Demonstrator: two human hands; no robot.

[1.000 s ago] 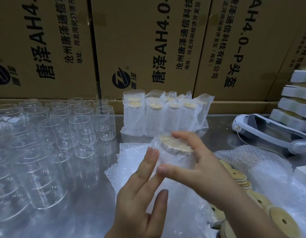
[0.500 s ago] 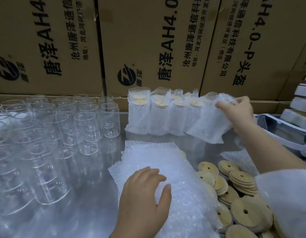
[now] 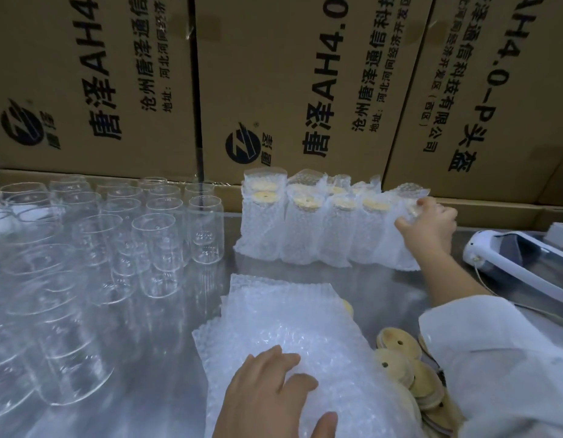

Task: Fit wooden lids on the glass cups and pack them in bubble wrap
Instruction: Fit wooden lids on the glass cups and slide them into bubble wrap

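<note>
Setting a wrapped cup [image 3: 397, 248] at the right end of the packed row [image 3: 305, 229], the right hand [image 3: 427, 222] grips its top. The left hand [image 3: 270, 396] rests flat, fingers spread, on the bubble-wrap stack [image 3: 289, 317] in front of that row. The next move likely needs a bare glass cup [image 3: 166, 235] from the row's left and a wooden lid [image 3: 400, 358].

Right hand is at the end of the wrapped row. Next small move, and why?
Probably let go: the right hand grips the top of the last wrapped cup, which seems to stand in line at the right end of the row. The left hand rests on the bubble wrap stack, and bare cups wait on the left.
</note>
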